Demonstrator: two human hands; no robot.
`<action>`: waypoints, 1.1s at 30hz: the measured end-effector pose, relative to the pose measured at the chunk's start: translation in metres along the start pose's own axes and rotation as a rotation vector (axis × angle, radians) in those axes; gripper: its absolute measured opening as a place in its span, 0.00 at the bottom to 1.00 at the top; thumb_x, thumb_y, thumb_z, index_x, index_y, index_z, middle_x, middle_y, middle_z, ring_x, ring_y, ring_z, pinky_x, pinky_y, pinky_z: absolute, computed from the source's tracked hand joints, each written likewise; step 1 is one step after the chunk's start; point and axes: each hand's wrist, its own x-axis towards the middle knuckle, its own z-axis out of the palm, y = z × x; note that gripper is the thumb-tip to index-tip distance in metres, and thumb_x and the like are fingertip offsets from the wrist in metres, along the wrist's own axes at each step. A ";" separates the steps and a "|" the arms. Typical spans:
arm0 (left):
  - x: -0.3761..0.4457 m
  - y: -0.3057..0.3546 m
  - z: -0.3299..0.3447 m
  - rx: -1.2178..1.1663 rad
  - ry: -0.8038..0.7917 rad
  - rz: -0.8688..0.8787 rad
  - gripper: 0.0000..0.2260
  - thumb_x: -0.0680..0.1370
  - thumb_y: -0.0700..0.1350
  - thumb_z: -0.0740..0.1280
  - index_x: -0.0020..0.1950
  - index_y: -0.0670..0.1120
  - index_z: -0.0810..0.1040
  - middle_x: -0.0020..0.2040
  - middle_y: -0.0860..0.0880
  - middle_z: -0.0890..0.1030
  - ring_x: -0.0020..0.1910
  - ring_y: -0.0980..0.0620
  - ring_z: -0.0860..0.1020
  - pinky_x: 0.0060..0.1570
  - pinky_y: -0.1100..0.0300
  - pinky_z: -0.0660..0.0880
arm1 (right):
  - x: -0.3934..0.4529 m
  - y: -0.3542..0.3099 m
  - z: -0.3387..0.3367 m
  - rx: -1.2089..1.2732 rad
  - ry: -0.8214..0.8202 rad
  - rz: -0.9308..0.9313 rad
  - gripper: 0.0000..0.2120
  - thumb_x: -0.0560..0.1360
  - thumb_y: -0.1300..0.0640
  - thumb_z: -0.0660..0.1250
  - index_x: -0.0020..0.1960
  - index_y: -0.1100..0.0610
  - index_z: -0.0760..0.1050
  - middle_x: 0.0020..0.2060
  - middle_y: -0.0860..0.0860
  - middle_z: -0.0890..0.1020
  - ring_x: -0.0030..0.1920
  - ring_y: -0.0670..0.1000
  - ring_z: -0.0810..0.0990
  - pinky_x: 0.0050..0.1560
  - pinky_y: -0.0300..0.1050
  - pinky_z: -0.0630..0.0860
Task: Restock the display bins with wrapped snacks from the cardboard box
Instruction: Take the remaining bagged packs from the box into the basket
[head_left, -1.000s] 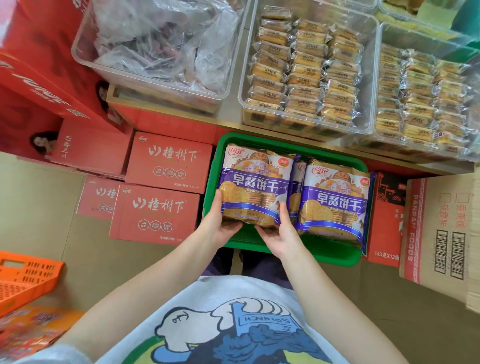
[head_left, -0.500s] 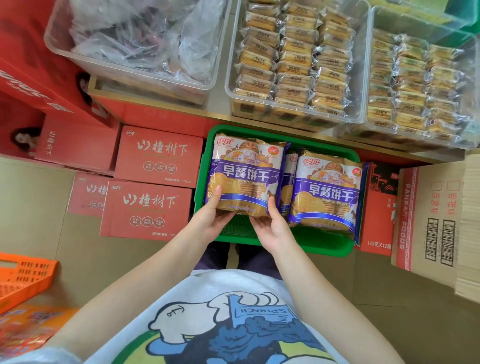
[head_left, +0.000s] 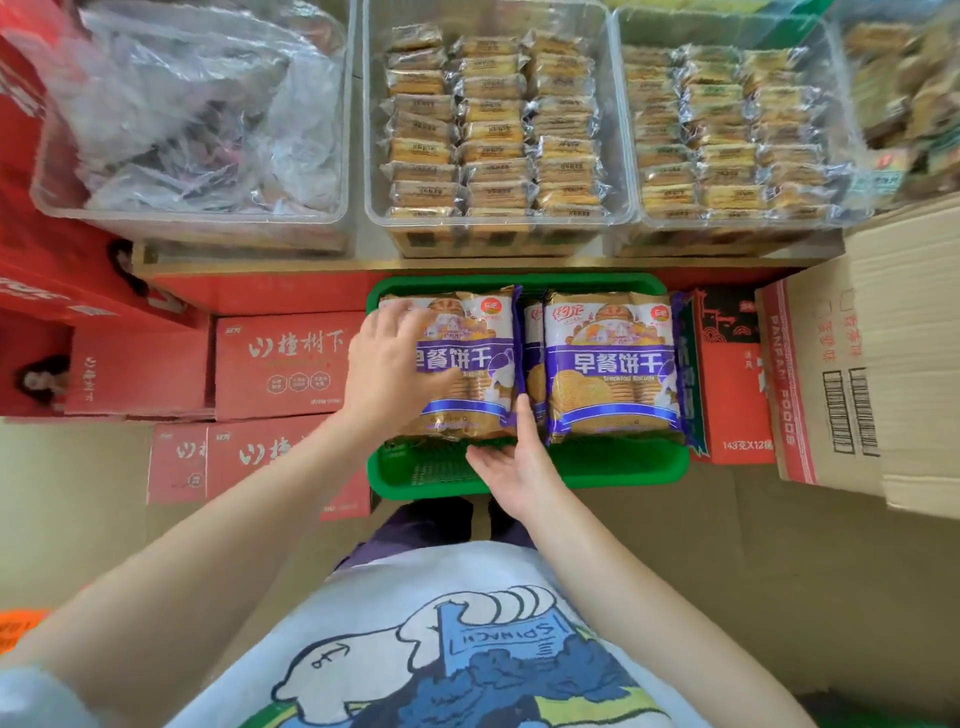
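Observation:
A green basket (head_left: 613, 465) on the floor holds purple-and-gold breakfast biscuit packs. My left hand (head_left: 387, 371) lies flat on the face of the left pack (head_left: 467, 374), fingers spread. My right hand (head_left: 511, 457) is at that pack's near right corner, its thumb up in the gap beside the right pack (head_left: 613, 364); whether it grips the pack I cannot tell. The open cardboard box (head_left: 852, 374) stands at the right. Two clear display bins (head_left: 493, 228) (head_left: 727, 228) on the shelf above are filled with rows of small wrapped snacks.
A third clear bin (head_left: 187, 218) at upper left holds crumpled plastic bags. Red cartons (head_left: 285, 364) are stacked on the floor left of the basket, another red carton (head_left: 732, 374) stands between basket and box. An orange crate corner (head_left: 21, 629) shows at far left.
My left hand has moved from the pack's near left corner up onto its face. The pack has settled lower in the basket. My right hand stays at the near right corner.

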 end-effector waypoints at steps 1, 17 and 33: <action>0.010 0.000 0.010 0.129 -0.116 0.076 0.42 0.69 0.67 0.73 0.78 0.58 0.61 0.81 0.44 0.56 0.79 0.37 0.53 0.73 0.37 0.58 | 0.000 0.002 0.003 -0.017 0.000 -0.001 0.42 0.71 0.41 0.74 0.77 0.59 0.63 0.74 0.64 0.67 0.75 0.61 0.67 0.74 0.55 0.67; -0.008 0.012 0.071 0.714 -0.339 0.195 0.54 0.75 0.65 0.69 0.79 0.48 0.30 0.79 0.39 0.30 0.78 0.29 0.38 0.70 0.24 0.50 | -0.004 -0.019 -0.012 -0.256 0.162 -0.094 0.27 0.77 0.50 0.73 0.70 0.59 0.69 0.67 0.63 0.73 0.66 0.62 0.76 0.68 0.56 0.75; 0.001 0.104 0.086 0.280 -0.328 0.307 0.42 0.76 0.59 0.70 0.82 0.52 0.50 0.83 0.46 0.45 0.81 0.42 0.44 0.77 0.42 0.55 | -0.025 -0.138 -0.077 -0.005 0.214 -0.176 0.19 0.80 0.53 0.69 0.65 0.61 0.69 0.56 0.64 0.77 0.66 0.63 0.75 0.68 0.62 0.73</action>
